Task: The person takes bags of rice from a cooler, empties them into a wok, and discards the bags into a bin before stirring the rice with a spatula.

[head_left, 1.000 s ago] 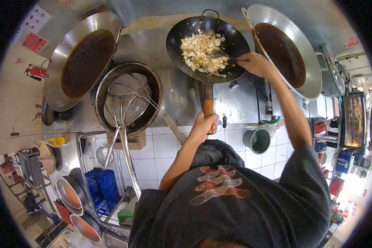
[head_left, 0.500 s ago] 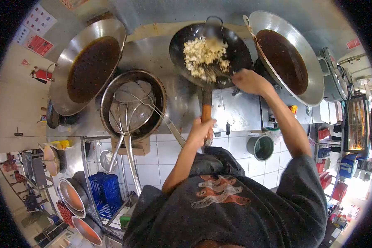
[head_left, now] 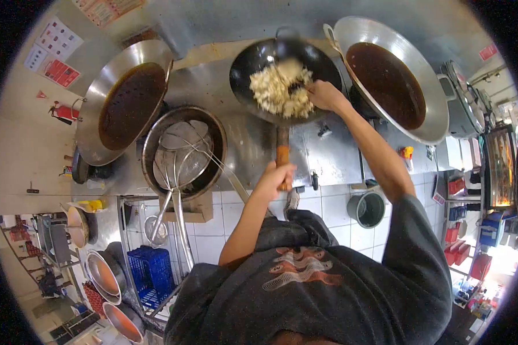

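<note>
A black wok (head_left: 242,77) sits on the steel stove, holding a pale, yellowish food in loose clumps (head_left: 270,92) that resembles rice. My left hand (head_left: 274,179) is closed around the wok's wooden handle (head_left: 282,154), on the side nearest my body. Over the right part of the wok, my right hand (head_left: 326,96) is closed on a cooking utensil (head_left: 297,87). Its dark end is among the food, and blur hides its exact kind. Part of the food near the far rim is also smeared.
Wide pans of dark liquid stand on the left (head_left: 85,135) and right (head_left: 440,123). Between the left pan and the wok, a deep round pot (head_left: 221,138) holds long-handled strainers (head_left: 181,221) that jut toward me. A grey bucket (head_left: 366,210) stands below the counter.
My right hand has moved left and slightly up, farther over the wok. The food has been pushed together into a fuller heap. My left hand keeps hold of the handle.
</note>
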### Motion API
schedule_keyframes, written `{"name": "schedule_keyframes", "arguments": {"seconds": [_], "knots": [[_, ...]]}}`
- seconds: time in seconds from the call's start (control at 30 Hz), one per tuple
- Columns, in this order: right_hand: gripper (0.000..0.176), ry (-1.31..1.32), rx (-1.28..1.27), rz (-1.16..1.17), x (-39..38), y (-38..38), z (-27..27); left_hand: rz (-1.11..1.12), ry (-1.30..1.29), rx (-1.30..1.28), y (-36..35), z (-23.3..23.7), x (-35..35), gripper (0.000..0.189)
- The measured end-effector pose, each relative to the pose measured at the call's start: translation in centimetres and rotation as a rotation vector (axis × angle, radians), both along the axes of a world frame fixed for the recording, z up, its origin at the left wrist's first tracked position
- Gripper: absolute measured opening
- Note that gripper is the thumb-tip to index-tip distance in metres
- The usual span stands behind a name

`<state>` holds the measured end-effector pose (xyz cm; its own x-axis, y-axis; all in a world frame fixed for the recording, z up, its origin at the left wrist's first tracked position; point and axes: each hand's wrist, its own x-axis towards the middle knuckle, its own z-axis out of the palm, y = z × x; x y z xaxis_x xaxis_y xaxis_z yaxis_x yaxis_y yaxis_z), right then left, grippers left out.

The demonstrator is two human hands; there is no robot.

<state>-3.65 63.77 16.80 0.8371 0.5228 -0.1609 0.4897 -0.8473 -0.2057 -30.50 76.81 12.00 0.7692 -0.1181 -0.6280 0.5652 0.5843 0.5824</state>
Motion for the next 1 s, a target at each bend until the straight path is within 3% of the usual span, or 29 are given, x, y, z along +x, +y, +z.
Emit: {"name": "schedule_keyframes", "arguments": {"seconds": [0.07,0.13,0.17,0.27,0.3,0.37,0.43,0.5,0.6,0.63,0.73,0.8,0.87,0.97,1.0], "knots": [[0.030,0.033,-0.027,0.147,-1.4,-0.1,0.6,0.014,-0.008,0.033,-0.2,-1.1,-0.1,0.016],[0.030,0.005,-0.186,0.335,-5.0,-1.0,6.6,0.029,0.042,0.100,-1.1,3.5,-0.6,0.016],[0.031,0.090,-0.201,0.245,-6.5,-0.7,9.7,0.036,0.046,0.017,-1.1,5.1,-1.7,0.016],[0.031,-0.056,-0.189,0.283,-0.7,-0.3,2.9,0.040,0.129,0.050,-0.7,3.6,-0.6,0.015],[0.030,-0.048,0.008,0.050,-0.8,1.0,1.8,0.007,-0.010,-0.011,-0.8,-0.1,0.2,0.015],[0.031,0.065,0.008,0.120,-2.4,1.3,1.9,0.035,0.000,0.016,-1.8,0.7,-0.4,0.015],[0.033,0.144,-0.081,0.217,-5.6,0.3,8.3,0.049,0.031,-0.007,-1.6,3.6,-0.7,0.013],[0.032,0.092,-0.038,0.211,-7.2,-1.0,11.2,0.057,0.058,-0.041,-1.0,5.5,-1.2,0.012],[0.031,0.039,0.143,0.067,-2.1,0.6,2.6,0.078,0.025,-0.015,-3.8,-0.9,0.8,0.012],[0.031,0.092,-0.026,0.034,-1.6,1.1,1.4,0.092,-0.013,0.009,-4.5,-2.5,1.6,0.012],[0.031,0.072,-0.270,0.428,-4.1,-1.2,4.5,0.095,0.016,-0.017,-3.3,2.3,-0.3,0.014],[0.028,0.077,-0.250,0.298,-5.6,-2.4,7.9,0.057,0.056,-0.090,-2.0,3.1,-0.4,0.015],[0.029,-0.078,-0.300,0.296,-1.4,-1.9,2.5,-0.005,0.076,-0.096,-2.2,2.5,-0.9,0.015],[0.030,0.027,0.120,-0.031,-2.4,1.7,0.6,0.097,0.055,0.015,-4.5,0.5,1.2,0.013],[0.031,0.080,0.064,0.016,-3.4,1.1,1.2,0.127,0.033,0.037,-4.6,0.4,1.4,0.012]]}}
